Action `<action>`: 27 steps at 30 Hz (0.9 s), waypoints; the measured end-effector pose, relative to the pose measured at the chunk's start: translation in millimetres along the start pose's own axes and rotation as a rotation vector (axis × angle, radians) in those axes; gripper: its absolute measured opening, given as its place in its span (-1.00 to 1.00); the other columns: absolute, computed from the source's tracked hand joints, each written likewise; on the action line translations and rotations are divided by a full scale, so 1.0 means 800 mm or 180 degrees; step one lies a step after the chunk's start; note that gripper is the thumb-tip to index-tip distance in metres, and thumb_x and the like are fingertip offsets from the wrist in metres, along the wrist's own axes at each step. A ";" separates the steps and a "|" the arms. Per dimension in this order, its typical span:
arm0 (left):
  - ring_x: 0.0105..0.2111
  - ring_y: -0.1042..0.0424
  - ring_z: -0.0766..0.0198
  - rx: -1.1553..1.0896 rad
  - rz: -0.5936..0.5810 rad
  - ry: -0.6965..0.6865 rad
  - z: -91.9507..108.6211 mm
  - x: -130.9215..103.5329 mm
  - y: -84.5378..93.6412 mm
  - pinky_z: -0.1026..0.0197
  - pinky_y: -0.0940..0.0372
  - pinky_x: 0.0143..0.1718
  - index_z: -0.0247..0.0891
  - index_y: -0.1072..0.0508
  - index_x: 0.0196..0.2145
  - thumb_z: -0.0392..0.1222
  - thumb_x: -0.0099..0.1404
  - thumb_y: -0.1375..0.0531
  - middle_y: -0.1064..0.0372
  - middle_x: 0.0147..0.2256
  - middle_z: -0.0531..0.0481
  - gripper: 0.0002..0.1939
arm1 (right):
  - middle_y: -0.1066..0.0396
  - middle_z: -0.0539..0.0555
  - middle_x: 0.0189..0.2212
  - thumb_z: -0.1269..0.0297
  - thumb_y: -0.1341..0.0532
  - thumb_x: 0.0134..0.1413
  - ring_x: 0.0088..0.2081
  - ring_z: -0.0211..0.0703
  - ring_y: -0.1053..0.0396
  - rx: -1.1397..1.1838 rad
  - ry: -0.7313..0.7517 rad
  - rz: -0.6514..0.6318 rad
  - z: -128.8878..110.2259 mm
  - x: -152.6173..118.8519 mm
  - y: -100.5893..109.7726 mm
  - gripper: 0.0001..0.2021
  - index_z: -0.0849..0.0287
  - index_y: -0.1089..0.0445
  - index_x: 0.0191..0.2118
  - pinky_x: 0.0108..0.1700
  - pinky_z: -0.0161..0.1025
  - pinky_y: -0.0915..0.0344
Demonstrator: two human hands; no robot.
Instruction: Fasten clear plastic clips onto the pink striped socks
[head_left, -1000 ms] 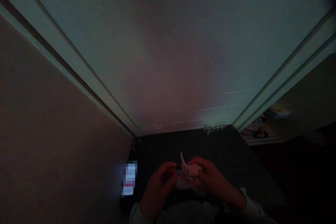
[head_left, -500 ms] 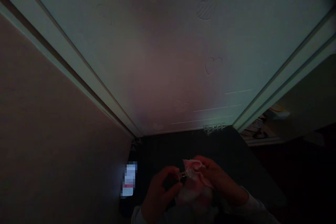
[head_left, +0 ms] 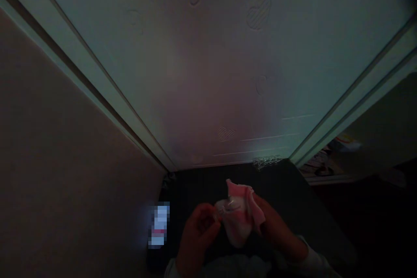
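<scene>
Because your left hand pinches what looks like a clear piece beside the pink-and-white cloth gripped in your right hand above the dark surface, dim light could make you fumble that piece.

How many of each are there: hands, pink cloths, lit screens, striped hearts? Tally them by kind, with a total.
Hands: 2, left hand and right hand
Pink cloth: 1
Lit screen: 1
Striped hearts: 2, upper heart and lower heart
Total: 6
</scene>
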State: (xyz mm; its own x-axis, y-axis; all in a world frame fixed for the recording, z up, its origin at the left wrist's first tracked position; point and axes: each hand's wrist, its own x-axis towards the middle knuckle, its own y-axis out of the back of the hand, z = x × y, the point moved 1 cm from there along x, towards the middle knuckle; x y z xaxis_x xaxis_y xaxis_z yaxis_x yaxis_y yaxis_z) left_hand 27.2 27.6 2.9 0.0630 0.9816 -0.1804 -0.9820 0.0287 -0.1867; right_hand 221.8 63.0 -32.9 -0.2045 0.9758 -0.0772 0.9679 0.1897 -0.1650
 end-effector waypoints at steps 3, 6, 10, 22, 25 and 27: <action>-0.38 -0.35 0.32 -0.0104 0.0080 0.0027 0.004 0.002 -0.003 0.32 -0.24 -0.33 -0.24 -0.41 -0.37 -0.17 0.03 -0.32 -0.38 -0.44 0.07 -0.79 | -0.47 0.16 -0.18 -0.07 -0.10 0.06 -0.12 0.11 -0.35 -0.0127 -0.0122 0.0000 -0.002 0.002 -0.001 -0.58 0.12 -0.47 -0.16 -0.03 0.01 -0.29; -0.39 -0.35 0.33 -0.0179 0.0128 0.0067 0.004 0.004 -0.008 0.33 -0.25 -0.34 -0.24 -0.41 -0.35 -0.17 0.02 -0.33 -0.39 -0.44 0.08 -0.76 | -0.47 0.15 -0.21 -0.05 -0.07 0.10 -0.15 0.04 -0.36 -0.0129 -0.0163 -0.0100 -0.005 -0.002 -0.005 -0.59 0.13 -0.46 -0.15 -0.10 -0.07 -0.33; -0.41 -0.36 0.33 -0.0205 0.0122 0.0090 0.002 0.006 -0.015 0.32 -0.25 -0.34 -0.24 -0.42 -0.37 -0.17 -0.01 -0.34 -0.40 -0.46 0.10 -0.76 | -0.45 0.09 -0.31 0.01 -0.17 0.03 -0.31 -0.12 -0.37 0.0056 -0.0237 -0.0477 -0.012 -0.005 -0.012 -0.59 0.14 -0.40 -0.07 -0.30 -0.24 -0.33; -0.31 -0.38 0.14 0.0715 -0.0431 0.0157 -0.009 -0.001 -0.001 0.17 -0.24 -0.24 -0.27 -0.49 -0.23 -0.11 0.05 -0.27 -0.46 -0.34 -0.06 -0.69 | -0.43 0.03 -0.45 0.30 -0.26 -0.14 -0.37 -0.10 -0.34 -0.0804 -0.0089 -0.0449 -0.015 0.000 -0.013 -0.91 0.17 -0.44 -0.42 -0.28 -0.22 -0.27; -0.30 -0.35 0.15 0.0876 -0.0470 0.0163 -0.008 -0.001 0.003 0.16 -0.22 -0.23 -0.25 -0.49 -0.22 -0.16 0.05 -0.26 -0.44 -0.33 -0.05 -0.70 | -0.45 0.05 -0.39 0.29 -0.24 -0.09 -0.31 -0.08 -0.36 -0.0803 -0.0026 -0.0437 -0.010 -0.002 -0.011 -0.89 0.15 -0.45 -0.37 -0.23 -0.21 -0.27; -0.31 -0.35 0.16 0.0866 -0.0445 0.0141 -0.007 0.000 0.004 0.16 -0.22 -0.25 -0.25 -0.48 -0.22 -0.18 0.04 -0.26 -0.41 -0.34 -0.03 -0.70 | -0.47 0.07 -0.34 0.26 -0.20 -0.04 -0.28 -0.06 -0.37 -0.0740 -0.0003 -0.0455 -0.010 -0.003 -0.010 -0.85 0.14 -0.47 -0.32 -0.21 -0.19 -0.27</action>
State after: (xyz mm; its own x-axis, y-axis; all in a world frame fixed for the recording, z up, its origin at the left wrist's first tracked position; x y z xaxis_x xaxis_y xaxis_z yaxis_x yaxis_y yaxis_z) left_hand 25.3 26.3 -2.9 0.2027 0.9555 -0.2142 -0.9745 0.2182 0.0515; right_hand 215.4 60.1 -23.1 -0.3413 0.9373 -0.0705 0.9368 0.3454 0.0559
